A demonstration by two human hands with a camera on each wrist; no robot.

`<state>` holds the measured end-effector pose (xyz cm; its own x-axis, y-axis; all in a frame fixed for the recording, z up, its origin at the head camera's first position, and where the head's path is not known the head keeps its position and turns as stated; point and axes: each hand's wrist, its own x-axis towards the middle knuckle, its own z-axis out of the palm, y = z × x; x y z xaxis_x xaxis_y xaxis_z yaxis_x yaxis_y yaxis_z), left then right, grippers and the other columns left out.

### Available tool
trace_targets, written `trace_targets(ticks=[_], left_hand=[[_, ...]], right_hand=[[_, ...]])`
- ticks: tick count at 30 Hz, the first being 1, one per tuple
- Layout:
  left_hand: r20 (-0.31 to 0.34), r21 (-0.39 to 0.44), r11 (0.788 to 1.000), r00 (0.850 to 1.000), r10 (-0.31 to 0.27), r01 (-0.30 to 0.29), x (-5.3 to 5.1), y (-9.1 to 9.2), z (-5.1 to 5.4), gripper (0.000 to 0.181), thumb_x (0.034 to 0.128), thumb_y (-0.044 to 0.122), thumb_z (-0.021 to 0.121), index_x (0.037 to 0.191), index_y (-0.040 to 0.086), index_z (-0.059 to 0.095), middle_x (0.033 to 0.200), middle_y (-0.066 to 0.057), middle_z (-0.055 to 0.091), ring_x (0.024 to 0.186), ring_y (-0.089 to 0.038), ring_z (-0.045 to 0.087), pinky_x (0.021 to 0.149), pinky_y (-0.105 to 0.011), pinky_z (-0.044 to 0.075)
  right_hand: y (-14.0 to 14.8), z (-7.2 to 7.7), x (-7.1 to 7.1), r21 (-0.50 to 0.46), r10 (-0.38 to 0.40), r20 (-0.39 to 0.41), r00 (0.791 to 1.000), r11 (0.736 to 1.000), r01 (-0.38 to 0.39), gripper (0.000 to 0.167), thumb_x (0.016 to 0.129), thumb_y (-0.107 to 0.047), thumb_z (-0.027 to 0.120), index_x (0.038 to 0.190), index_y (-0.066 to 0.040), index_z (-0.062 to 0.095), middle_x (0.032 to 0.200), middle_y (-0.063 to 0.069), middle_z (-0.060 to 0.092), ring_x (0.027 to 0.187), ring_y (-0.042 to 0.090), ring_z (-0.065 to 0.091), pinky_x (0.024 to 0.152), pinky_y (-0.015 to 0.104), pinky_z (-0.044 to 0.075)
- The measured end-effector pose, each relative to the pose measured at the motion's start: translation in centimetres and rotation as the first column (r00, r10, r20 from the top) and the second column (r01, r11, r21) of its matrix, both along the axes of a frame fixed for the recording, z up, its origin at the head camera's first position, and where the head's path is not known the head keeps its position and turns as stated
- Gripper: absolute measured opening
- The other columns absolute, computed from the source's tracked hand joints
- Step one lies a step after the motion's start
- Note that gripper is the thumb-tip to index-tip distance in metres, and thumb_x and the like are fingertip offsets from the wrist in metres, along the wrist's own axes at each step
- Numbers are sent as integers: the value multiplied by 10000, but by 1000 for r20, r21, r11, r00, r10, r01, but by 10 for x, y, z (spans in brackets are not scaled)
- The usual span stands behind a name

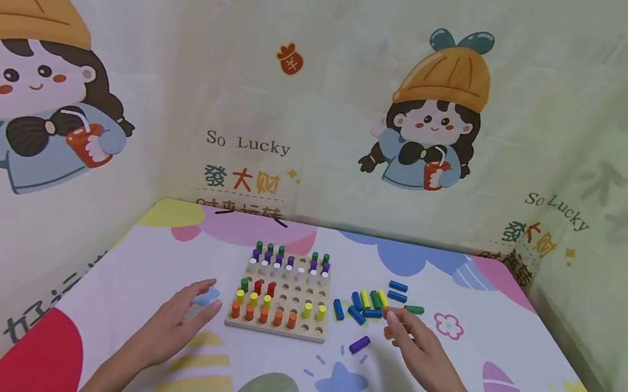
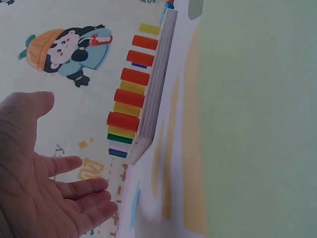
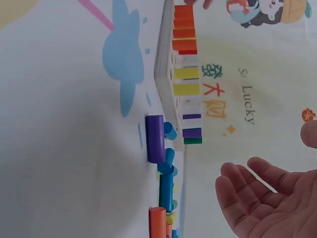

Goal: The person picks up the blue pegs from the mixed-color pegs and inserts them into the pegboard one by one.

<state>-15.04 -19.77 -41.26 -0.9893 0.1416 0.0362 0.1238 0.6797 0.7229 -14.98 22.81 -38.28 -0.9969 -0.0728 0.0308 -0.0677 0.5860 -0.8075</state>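
Note:
A wooden pegboard [image 1: 299,334] stands at the middle of the table, with rows of coloured pegs upright in part of its holes. Its front row has several orange pegs [image 2: 130,76]; yellow, red, white, purple and green ones stand behind. My left hand [image 1: 176,325] hovers left of the board, fingers spread and holding nothing. To the right, my right hand [image 1: 419,346] hovers by the loose pegs, its fingers relaxed and nothing in its grasp. Below it lie an orange peg [image 3: 157,222] and a purple peg [image 3: 155,139]. It partly hides the orange pegs in the head view.
Loose blue pegs [image 1: 339,309], yellow ones, and green ones such as the green peg [image 1: 414,309] lie scattered right of the board. The table [image 1: 443,388] has a printed cloth. Fabric walls [image 1: 334,109] with cartoon figures rise behind and at both sides.

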Motion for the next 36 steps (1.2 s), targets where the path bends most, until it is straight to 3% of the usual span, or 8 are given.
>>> trace_targets(ticks=[8,13,19,28,36], left_hand=[[-20,-64,997,999,-37,36,-9,-3,-4,780,949,598,634,1512,99,426,1508,-194,491,1386,-423,457,1069,-652,395],[-51,-91,994,997,-58,53,-12,-5,-5,812,900,604,698,1490,99,462,1493,-173,510,1381,-417,462,1069,-649,397],[-53,-109,992,996,-65,59,-18,-4,-9,814,864,588,749,1462,95,500,1474,-170,529,1379,-420,464,1082,-645,387],[-18,-98,992,996,-85,82,-29,4,-18,776,832,525,813,1414,81,554,1385,-140,593,1305,-356,535,1076,-577,430],[-12,-80,993,996,-86,85,-31,8,-23,641,837,435,838,1336,100,616,1247,-73,664,1210,-299,598,1048,-563,460]], right_hand=[[-16,4,-18,-13,26,-1,1000,1000,-26,436,1045,-452,558,1277,-95,651,1055,80,716,928,221,678,786,301,543],[-26,6,-29,-4,80,-28,996,997,-80,395,1035,-411,596,1225,-74,674,968,88,714,872,246,679,753,289,553],[-36,6,-43,135,130,-45,991,983,-123,291,1008,-368,652,1128,-111,715,778,57,679,693,180,605,610,289,472],[-44,-4,-60,331,201,-117,973,931,-153,142,961,-271,722,996,-137,753,615,-56,519,544,110,461,517,257,352],[-52,-15,-68,444,170,-44,985,886,-133,145,911,-333,773,894,-195,731,642,-40,518,548,126,462,511,281,354]])
